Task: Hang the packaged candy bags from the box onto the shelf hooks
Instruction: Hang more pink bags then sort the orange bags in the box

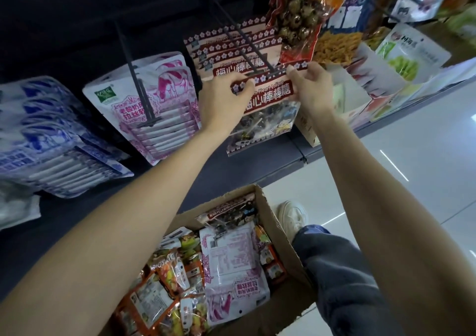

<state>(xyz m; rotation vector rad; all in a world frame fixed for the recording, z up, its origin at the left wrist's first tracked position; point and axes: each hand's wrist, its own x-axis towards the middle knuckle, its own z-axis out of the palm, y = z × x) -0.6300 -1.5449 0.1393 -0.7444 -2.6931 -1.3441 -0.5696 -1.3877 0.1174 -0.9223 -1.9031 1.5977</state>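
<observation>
At the bottom centre of the frame, nearest the viewer, an open cardboard box (277, 214) sits on the floor, filled with mixed snack packets: orange ones at lower left, a pink-and-white bag (231, 266) lying face up in the middle, and a dark lollipop bag (228, 213) at the box's far end. To the right of the box, a jeans-clad leg and a white shoe (292, 216) stand on pale glossy floor tiles.

Two bare forearms reach up from the lower corners toward the centre of the frame. The left hand (222, 101) pinches the upper left corner of a plum-heart lollipop bag (265, 111), and the right hand (311, 85) pinches its upper right corner, holding its top edge level right at the tip of a dark shelf hook (247, 39). Whether the bag's hanging hole is already over the hook cannot be told.

Behind it, more of the same lollipop bags (219, 49) hang on that hook. To the left, pink cow-print bags (164, 98) hang on another hook (136, 78), and blue-and-white bags (51, 134) fill the far left. At upper right hang other assorted snack packets.
</observation>
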